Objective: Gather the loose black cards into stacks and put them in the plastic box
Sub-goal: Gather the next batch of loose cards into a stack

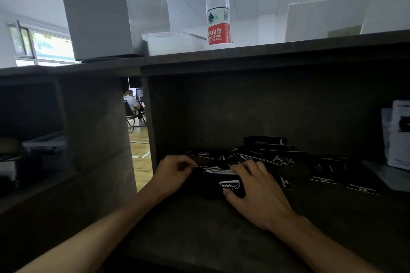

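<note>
Stack of black cards gripped between my left hand and right hand, loose cards scattered behind on the shelf, plastic box above.

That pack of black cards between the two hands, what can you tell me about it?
The stack of black cards stands on edge on the dark shelf inside the cubby, its thin pale card edges showing along the top. The facing card is black with white script lettering, seen upside down. The left hand holds its left end with curled fingers; the right hand grips the right end, thumb across the front. More loose black cards lie scattered behind it.
</note>
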A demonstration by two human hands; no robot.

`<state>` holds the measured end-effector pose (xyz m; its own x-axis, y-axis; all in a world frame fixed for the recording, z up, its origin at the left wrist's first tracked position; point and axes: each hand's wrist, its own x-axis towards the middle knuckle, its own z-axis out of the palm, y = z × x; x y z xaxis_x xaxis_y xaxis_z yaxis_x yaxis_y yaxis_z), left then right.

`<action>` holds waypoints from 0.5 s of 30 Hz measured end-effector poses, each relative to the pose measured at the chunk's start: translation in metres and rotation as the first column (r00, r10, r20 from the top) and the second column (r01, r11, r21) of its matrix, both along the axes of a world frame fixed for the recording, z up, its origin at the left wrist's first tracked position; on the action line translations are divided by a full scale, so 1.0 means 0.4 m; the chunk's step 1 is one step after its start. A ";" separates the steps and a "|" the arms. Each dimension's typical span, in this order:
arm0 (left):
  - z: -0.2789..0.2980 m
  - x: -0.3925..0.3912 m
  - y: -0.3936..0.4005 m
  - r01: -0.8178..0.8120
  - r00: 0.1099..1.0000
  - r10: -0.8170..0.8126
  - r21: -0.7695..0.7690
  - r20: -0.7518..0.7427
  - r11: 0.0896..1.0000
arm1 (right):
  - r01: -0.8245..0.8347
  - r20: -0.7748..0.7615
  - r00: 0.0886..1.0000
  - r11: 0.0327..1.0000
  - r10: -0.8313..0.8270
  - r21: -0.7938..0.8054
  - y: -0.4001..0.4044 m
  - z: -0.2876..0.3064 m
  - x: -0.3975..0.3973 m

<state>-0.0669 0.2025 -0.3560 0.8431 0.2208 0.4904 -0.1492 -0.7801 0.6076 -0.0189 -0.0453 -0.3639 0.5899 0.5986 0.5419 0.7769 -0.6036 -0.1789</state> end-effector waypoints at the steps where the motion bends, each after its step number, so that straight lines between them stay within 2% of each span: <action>1: -0.001 -0.001 -0.002 -0.003 1.000 0.006 -0.090 0.029 0.996 | 0.002 0.003 1.000 1.000 -0.002 0.002 0.001 0.000 0.000; 4: 0.008 -0.001 -0.020 -0.021 0.994 0.050 -0.279 0.096 0.960 | 0.004 0.009 1.000 1.000 -0.004 0.009 0.001 -0.001 0.000; 6: 0.013 -0.010 -0.028 -0.005 0.997 0.034 -0.371 0.071 0.929 | 0.001 0.005 1.000 1.000 -0.001 0.018 0.000 -0.002 0.001; 11: 0.016 -0.041 -0.048 0.175 0.973 -0.231 -0.597 -0.018 0.783 | -0.012 0.011 1.000 1.000 0.012 0.014 0.000 -0.006 0.006; 14: 0.041 -0.037 -0.053 0.217 0.924 -0.375 -0.699 -0.078 0.681 | -0.017 0.018 1.000 1.000 0.017 0.004 0.001 -0.007 0.006; 15: 0.051 -0.026 -0.050 0.215 0.908 -0.404 -0.701 -0.114 0.680 | -0.016 0.025 1.000 1.000 0.016 -0.002 0.001 -0.007 0.006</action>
<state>-0.0774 0.1825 -0.3357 0.9895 0.1095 0.0942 -0.0835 -0.0985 0.9916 -0.0166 -0.0448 -0.3668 0.5662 0.6091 0.5554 0.7910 -0.5911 -0.1581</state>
